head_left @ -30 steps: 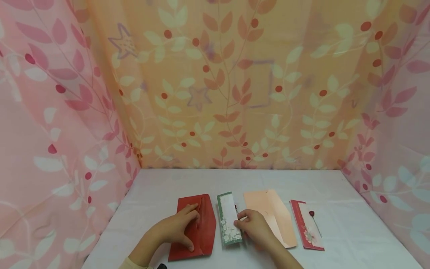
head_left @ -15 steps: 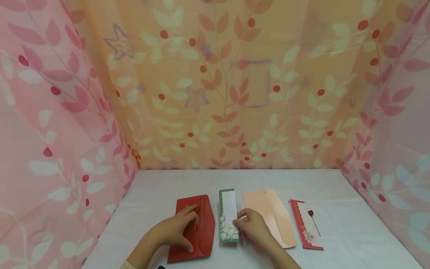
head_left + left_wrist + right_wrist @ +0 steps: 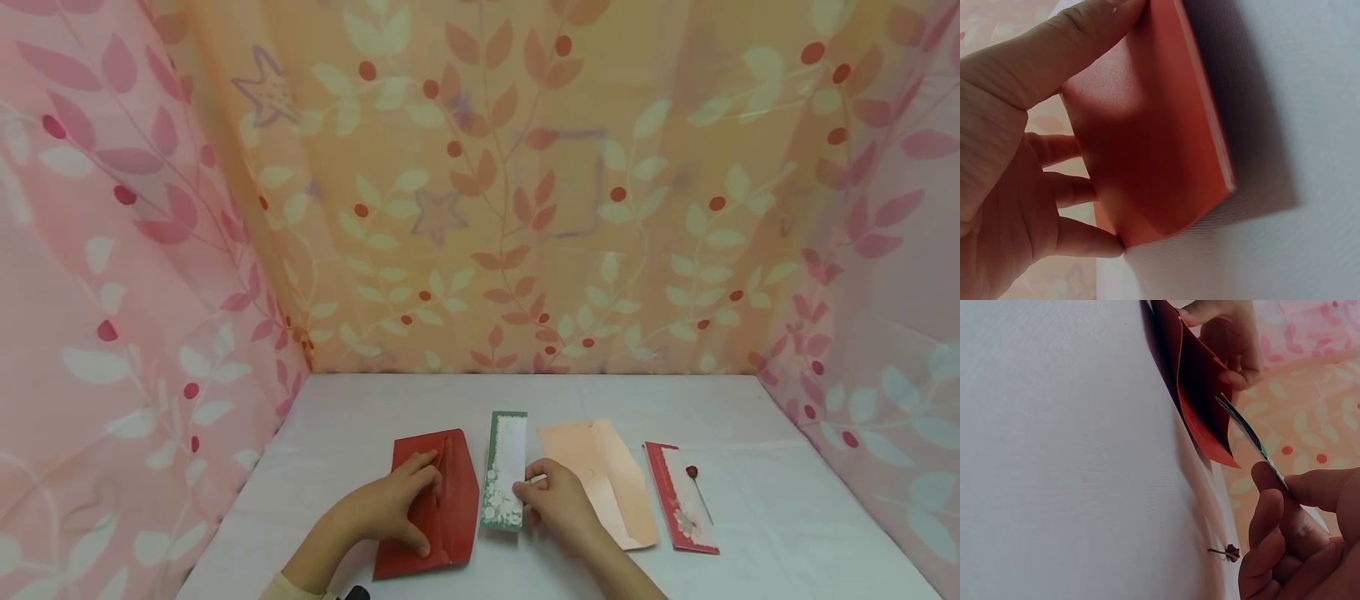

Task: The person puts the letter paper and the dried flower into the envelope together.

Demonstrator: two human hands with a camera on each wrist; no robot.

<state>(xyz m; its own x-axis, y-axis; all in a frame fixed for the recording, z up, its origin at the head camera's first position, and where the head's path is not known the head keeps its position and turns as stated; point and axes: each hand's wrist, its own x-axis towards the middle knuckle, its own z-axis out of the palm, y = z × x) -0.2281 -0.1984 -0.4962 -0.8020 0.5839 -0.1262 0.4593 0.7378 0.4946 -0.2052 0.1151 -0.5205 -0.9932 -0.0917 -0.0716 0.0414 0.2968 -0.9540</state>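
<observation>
My left hand grips the red envelope on the left, thumb near its front end and fingers toward its far end. In the right wrist view the mouth of this envelope bulges apart, facing right toward the card. Between thumb and fingertips my right hand pinches the right edge of a greeting card with a green border and white flowers. The card stands raised just right of the envelope's flap, seen almost edge-on in the right wrist view.
A peach envelope lies right of the card, partly behind my right hand. Farther right is a red floral card with a small dried rose on it. Another dried rose lies on the white cloth below my right hand.
The green-bordered card has risen and shifted slightly away from me, its tilt changing, with my right hand still pinching it. My left hand keeps its grip on the red envelope.
</observation>
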